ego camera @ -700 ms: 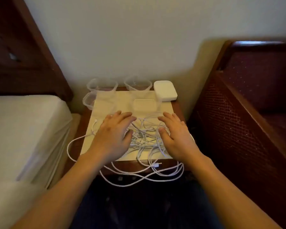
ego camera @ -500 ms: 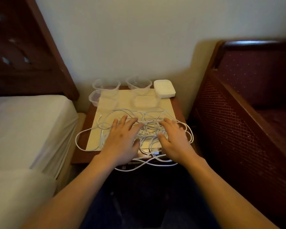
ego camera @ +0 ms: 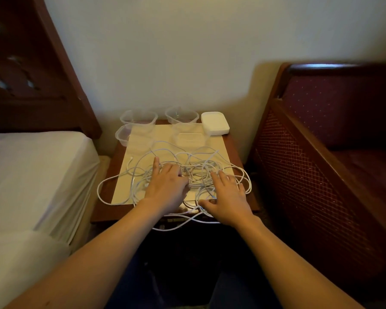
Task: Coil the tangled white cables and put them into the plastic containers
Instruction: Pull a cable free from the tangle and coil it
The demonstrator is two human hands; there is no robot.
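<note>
A tangle of white cables (ego camera: 194, 166) sprawls over a pale mat (ego camera: 143, 139) on a small wooden bedside table (ego camera: 234, 148), with loops hanging past the front and left edges. My left hand (ego camera: 167, 186) lies palm down on the tangle, its fingers curling into the strands. My right hand (ego camera: 227, 195) rests flat on the cables at the right, fingers spread. Clear plastic containers stand at the back: one (ego camera: 138, 118), another (ego camera: 182, 114), a third (ego camera: 122, 134) at the left, and one (ego camera: 189, 137) on the mat.
A stack of white lids (ego camera: 214, 122) sits at the table's back right corner. A bed with a white sheet (ego camera: 31, 175) flanks the left, with a dark headboard. A dark red wooden armchair (ego camera: 321, 152) stands close on the right. A wall is behind.
The view has pulled back and the hands have slid toward the front of the tangle. My left fingers have curled into the strands; loops have shifted on the mat.
</note>
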